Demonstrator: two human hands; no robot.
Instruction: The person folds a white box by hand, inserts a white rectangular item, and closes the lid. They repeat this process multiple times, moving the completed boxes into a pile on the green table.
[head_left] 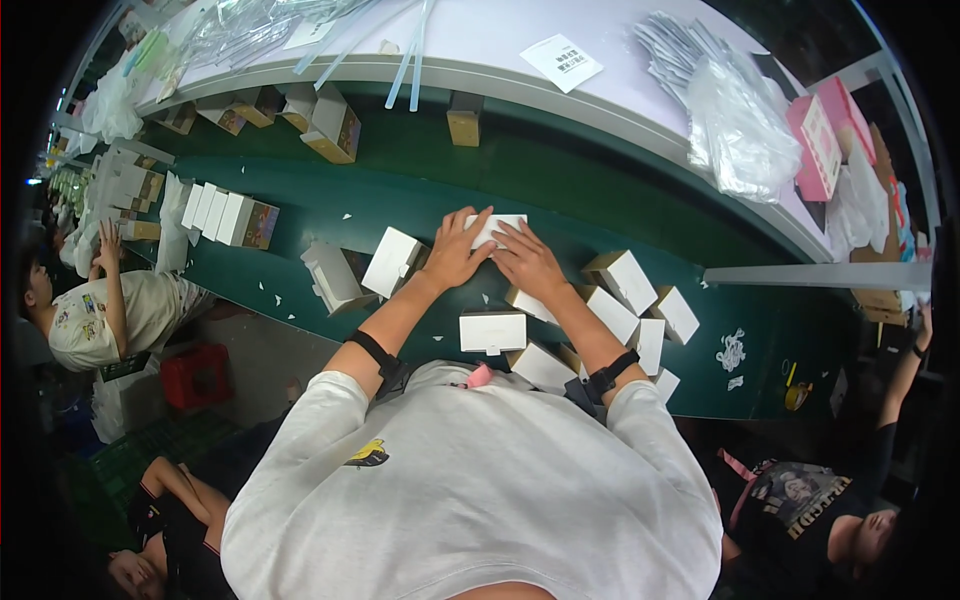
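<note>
A small white cardboard box (499, 226) lies on the green bench top in front of me. My left hand (457, 250) is at its left side, fingers bent over its top. From the right, my right hand (528, 260) presses on the same box, fingers over its near edge and top. Between them, the hands cover much of the box. A white box (391, 262) stands close to my left wrist, beside an opened box (335, 277). Near my right forearm lies a loose pile of white boxes (608, 313), and another white box (492, 332) sits between my arms.
A raised white shelf (480, 45) runs along the back, holding plastic bags (735, 140) and a printed sheet (562, 63). Stacked boxes (228, 215) stand at left. Paper scraps (731, 350) and a tape roll (796, 397) lie at right. Other people are on both sides.
</note>
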